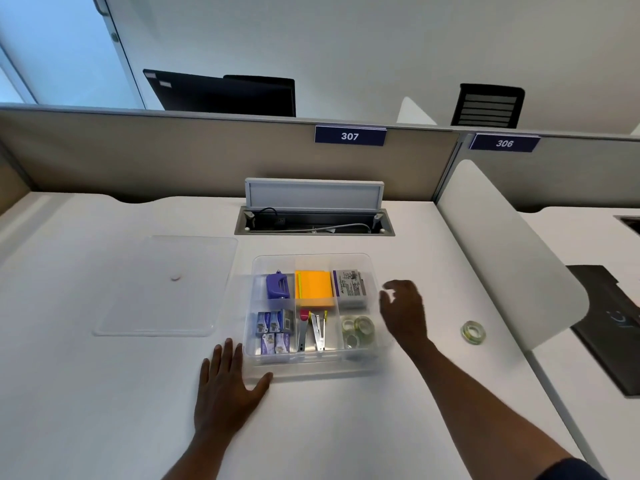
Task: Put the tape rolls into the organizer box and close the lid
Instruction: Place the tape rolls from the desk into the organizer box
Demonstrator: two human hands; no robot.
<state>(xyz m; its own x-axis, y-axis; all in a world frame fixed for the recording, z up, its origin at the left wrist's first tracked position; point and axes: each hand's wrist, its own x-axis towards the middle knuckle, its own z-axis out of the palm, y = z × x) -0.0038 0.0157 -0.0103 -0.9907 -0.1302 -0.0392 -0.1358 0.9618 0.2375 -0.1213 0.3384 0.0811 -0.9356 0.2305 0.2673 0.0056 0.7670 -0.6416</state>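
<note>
Left hand [227, 382] flat on desk [104, 393], right hand [403, 311] open, empty, beside organizer box [372, 271]

Bare left hand [225, 386], bare right hand [405, 313], dark sleeve edge [571, 471].

Lid [166, 289] lies left of organizer box [372, 268]; one tape roll [473, 332] right of it
</note>
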